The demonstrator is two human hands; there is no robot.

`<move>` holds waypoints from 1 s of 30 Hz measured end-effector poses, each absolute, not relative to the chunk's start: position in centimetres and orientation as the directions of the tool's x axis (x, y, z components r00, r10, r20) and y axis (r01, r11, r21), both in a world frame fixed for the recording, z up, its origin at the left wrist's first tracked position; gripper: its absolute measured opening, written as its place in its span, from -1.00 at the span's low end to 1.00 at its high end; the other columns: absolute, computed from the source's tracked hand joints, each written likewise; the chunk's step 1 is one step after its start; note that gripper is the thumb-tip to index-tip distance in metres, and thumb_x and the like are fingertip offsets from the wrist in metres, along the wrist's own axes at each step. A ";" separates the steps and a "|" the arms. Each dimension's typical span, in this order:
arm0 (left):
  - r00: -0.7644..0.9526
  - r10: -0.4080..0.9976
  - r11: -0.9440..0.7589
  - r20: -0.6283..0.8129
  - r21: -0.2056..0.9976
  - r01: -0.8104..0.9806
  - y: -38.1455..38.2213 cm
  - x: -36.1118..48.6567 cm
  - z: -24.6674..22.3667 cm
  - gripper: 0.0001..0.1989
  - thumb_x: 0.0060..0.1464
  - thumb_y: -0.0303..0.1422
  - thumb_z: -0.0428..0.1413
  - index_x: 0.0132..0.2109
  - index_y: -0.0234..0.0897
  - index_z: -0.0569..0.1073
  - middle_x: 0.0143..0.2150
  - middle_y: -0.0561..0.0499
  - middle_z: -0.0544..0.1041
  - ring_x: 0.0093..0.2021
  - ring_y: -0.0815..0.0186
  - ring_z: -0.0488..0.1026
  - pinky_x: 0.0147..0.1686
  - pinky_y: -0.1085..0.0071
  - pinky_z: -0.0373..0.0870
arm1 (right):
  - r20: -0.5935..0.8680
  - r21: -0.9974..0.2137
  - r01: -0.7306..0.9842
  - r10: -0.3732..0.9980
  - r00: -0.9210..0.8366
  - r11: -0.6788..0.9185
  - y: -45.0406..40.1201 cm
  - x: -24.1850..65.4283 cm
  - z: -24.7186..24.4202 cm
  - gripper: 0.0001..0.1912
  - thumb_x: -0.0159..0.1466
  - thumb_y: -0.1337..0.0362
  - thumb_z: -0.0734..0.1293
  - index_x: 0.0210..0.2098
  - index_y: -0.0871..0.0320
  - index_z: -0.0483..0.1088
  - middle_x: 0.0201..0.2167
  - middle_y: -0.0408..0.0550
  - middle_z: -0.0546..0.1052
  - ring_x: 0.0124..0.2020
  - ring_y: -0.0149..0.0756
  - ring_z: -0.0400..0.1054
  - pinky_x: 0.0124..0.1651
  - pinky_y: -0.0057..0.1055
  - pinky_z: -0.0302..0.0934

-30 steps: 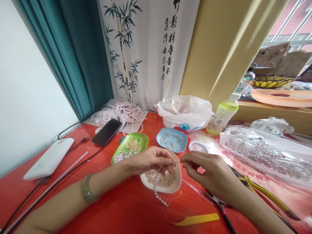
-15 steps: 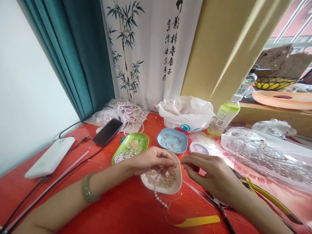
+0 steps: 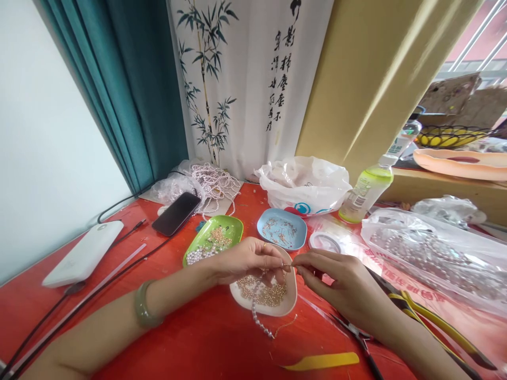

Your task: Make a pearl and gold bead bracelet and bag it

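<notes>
Calligraphy [image 3: 285, 79] on curtain [image 3: 249, 95], bead strand [image 3: 257, 319] at left hand [image 3: 259, 261]

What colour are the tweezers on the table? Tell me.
The tweezers are yellow, best seen in the head view.

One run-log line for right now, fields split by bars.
left hand: pinching strand end | right hand: fingertips at same end | pearl strand: hanging over white tray

And here's the pearl strand [image 3: 257, 316], pale lilac beads in a loose curve, dangling over the near rim of the white tray [image 3: 291, 298], its fine gold chain [image 3: 285, 326] (a slim, bent tail) trailing just beyond that tray on the surface [image 3: 222, 338].
</notes>
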State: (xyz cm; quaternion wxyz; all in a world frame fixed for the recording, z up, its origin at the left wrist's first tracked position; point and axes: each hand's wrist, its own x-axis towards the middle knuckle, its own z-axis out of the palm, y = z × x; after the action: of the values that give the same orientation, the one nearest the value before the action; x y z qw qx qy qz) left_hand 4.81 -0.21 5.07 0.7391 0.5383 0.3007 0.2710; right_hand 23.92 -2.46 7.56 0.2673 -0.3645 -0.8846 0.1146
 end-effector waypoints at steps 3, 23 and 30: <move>0.652 0.740 0.265 -0.164 0.963 -0.058 -0.2 4.8 5.0 -0.79 -0.10 -0.29 0.13 -0.39 -0.41 0.46 -0.51 0.00 0.44 -0.55 0.50 0.31 -0.55 0.56 0.16 | 0.402 -0.389 0.579 0.697 -0.594 0.717 -2.5 23.9 7.6 -0.79 0.15 0.42 0.14 -0.37 0.16 0.40 -0.53 -0.14 0.47 -0.54 -0.48 0.30 -0.51 -0.54 0.17; 0.580 0.801 0.183 -0.144 0.983 -0.009 -0.2 5.1 4.9 -0.78 -0.16 -0.32 0.16 -0.34 -0.37 0.51 -0.39 -0.05 0.49 -0.49 0.48 0.32 -0.45 0.53 0.25 | 0.424 -0.172 0.641 0.643 -0.637 0.748 -2.8 23.7 7.2 -0.74 0.17 0.40 0.08 -0.44 0.22 0.38 -0.61 -0.10 0.39 -0.64 -0.48 0.19 -0.58 -0.53 0.09; 0.515 0.845 0.222 -0.145 0.971 -0.090 -0.3 5.1 5.0 -0.77 -0.22 -0.35 0.21 -0.35 -0.40 0.45 -0.42 -0.05 0.49 -0.44 0.44 0.38 -0.40 0.51 0.28 | 0.449 -0.286 0.626 0.679 -0.581 0.726 -2.5 23.7 6.6 -0.78 0.17 0.40 0.12 -0.41 0.19 0.39 -0.57 -0.10 0.46 -0.61 -0.47 0.27 -0.56 -0.53 0.14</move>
State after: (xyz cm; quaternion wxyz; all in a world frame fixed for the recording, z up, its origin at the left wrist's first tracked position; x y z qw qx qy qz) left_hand 5.12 -0.33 5.02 0.6943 0.5251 0.3590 0.3367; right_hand 23.68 -2.47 6.60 0.2728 -0.3673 -0.8879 0.0484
